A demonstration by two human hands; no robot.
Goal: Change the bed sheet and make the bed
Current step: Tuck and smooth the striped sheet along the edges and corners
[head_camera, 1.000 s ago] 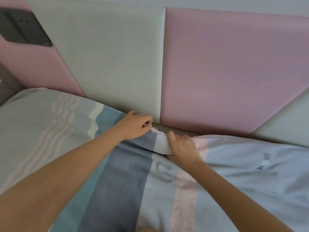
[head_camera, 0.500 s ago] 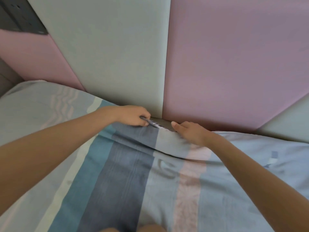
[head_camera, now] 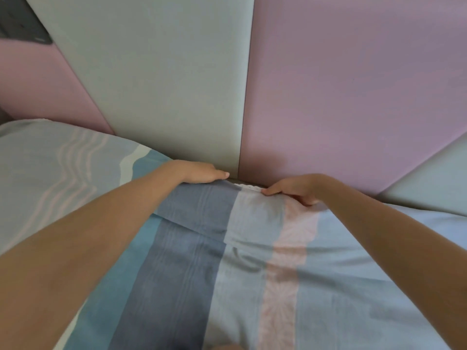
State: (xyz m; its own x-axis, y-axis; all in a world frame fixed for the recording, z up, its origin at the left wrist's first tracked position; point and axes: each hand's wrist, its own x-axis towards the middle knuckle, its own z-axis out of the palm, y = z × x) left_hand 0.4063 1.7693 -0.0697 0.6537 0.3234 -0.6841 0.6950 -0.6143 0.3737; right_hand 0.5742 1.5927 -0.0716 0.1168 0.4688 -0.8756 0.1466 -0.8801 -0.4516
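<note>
Where the striped bed sheet is being spread over the bed, its head edge is being worked against the padded headboard; the left hand is being held flat with straight fingers, pressing the cloth down at the gap; the right hand is being curled on the hem, seemingly pinching it, though the grip is partly hidden; the fabric is being judged soft, light and easily creased, best taken at the hem; white scalloped edging is being left exposed between the hands; the narrow gap is being reckoned the main hindrance.
</note>
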